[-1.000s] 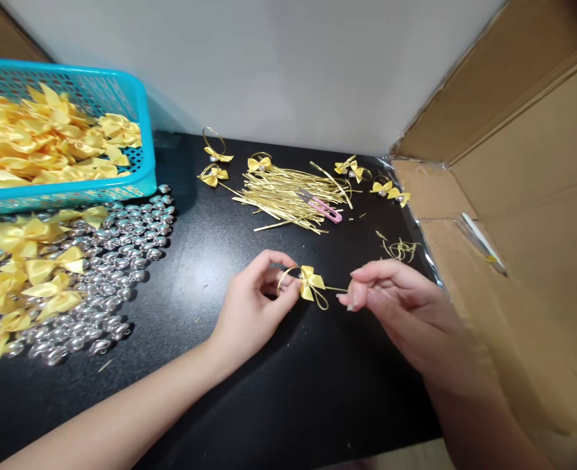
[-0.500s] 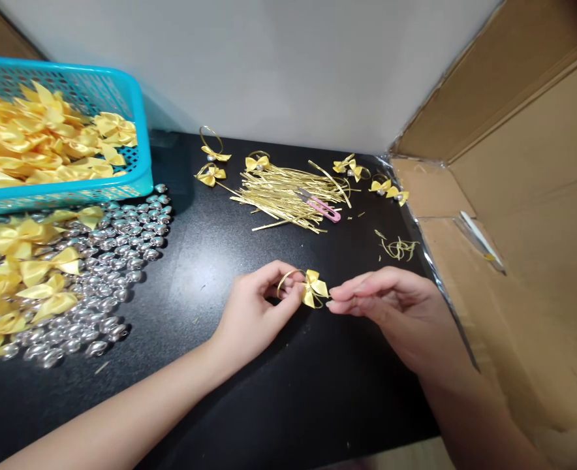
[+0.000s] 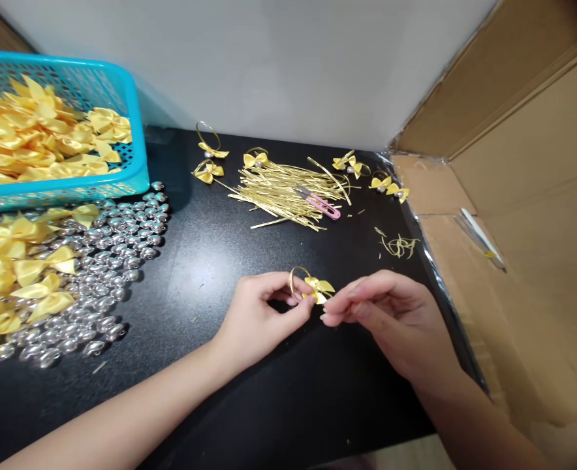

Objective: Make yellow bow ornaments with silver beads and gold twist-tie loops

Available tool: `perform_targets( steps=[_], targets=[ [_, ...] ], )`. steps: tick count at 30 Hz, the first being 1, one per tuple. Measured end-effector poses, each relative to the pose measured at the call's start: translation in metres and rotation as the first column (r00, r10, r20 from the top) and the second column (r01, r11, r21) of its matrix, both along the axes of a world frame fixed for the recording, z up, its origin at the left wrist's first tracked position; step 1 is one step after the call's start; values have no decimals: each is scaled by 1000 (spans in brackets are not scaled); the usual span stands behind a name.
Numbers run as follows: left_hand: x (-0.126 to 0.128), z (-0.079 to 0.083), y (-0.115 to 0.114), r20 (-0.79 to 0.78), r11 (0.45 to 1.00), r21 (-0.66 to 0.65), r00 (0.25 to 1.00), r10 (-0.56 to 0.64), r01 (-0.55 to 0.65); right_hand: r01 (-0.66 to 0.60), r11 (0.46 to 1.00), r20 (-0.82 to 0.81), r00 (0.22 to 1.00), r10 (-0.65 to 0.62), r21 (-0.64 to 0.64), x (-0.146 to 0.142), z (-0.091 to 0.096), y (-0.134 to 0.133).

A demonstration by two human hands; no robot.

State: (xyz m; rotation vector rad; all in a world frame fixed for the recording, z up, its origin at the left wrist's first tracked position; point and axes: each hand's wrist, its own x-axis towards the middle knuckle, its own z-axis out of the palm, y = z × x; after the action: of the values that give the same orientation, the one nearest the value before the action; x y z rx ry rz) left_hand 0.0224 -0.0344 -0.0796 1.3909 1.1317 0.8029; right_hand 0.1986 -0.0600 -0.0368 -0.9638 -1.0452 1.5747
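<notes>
My left hand (image 3: 271, 310) pinches a yellow ribbon bow (image 3: 320, 287) between thumb and fingertips. A gold twist-tie loop (image 3: 292, 282) stands up from the bow's left side, over the fingers. My right hand (image 3: 386, 313) is close against the bow's right side, its thumb and fingers drawn together. What those fingertips hold, if anything, I cannot make out. Beyond both hands lies a pile of gold twist ties (image 3: 288, 192) with small pink-handled snips (image 3: 322, 203) resting on it.
At left, a blue basket (image 3: 139, 130) holds yellow bows. Silver beads (image 3: 117, 261) and loose bows (image 3: 48, 297) lie before it. Several bows with beads and loops, one a bow (image 3: 209, 172), line the back. Gold offcuts (image 3: 399, 245) lie right, beside cardboard (image 3: 523, 261) holding a white-handled tool (image 3: 482, 235).
The bow has turned and shifted slightly right in my left hand, its loop now more upright. My right hand has come closer, its fingertips now overlapping the bow's edge. The view has shifted a little.
</notes>
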Motion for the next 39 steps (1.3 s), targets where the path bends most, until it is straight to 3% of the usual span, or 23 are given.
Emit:
perform_targets(
  steps=[3, 8, 10, 12, 15, 18, 21, 27, 33, 39],
  targets=[
    [-1, -1, 0, -34, 999, 34, 999, 26, -25, 16, 1000, 24, 1000, -16, 0, 3, -4, 0],
    [-4, -4, 0, -64, 990, 137, 997, 47, -38, 199, 975, 276, 936, -220, 103, 10, -15, 9],
    [-4, -3, 0, -72, 984, 178, 997, 28, -15, 149, 987, 388, 907, -162, 63, 9, -16, 13],
    [-4, -1, 0, -78, 977, 211, 997, 4, 13, 34, 999, 472, 882, -22, -17, 6, -17, 16],
    [-4, 2, -2, -60, 975, 219, 998, -26, 38, -59, 993, 528, 842, 106, -105, -2, -20, 16],
    [-3, 2, -3, 8, 988, 152, 1000, -19, 18, -8, 989, 486, 870, 80, -150, -9, -25, 15],
    [-3, 1, -4, 117, 1000, -2, 993, 27, -27, 69, 980, 407, 913, 14, -188, -13, -30, 14],
    [-1, 1, 0, 298, 953, -298, 942, 154, -61, 112, 981, 351, 935, -51, -156, -14, -33, 14],
    [1, -1, 1, 347, 917, -389, 908, 234, -88, 118, 988, 386, 920, -70, -102, -15, -34, 13],
    [0, -2, 1, 338, 915, -391, 910, 241, -97, 110, 991, 374, 925, -74, -76, -16, -35, 11]
  ],
)
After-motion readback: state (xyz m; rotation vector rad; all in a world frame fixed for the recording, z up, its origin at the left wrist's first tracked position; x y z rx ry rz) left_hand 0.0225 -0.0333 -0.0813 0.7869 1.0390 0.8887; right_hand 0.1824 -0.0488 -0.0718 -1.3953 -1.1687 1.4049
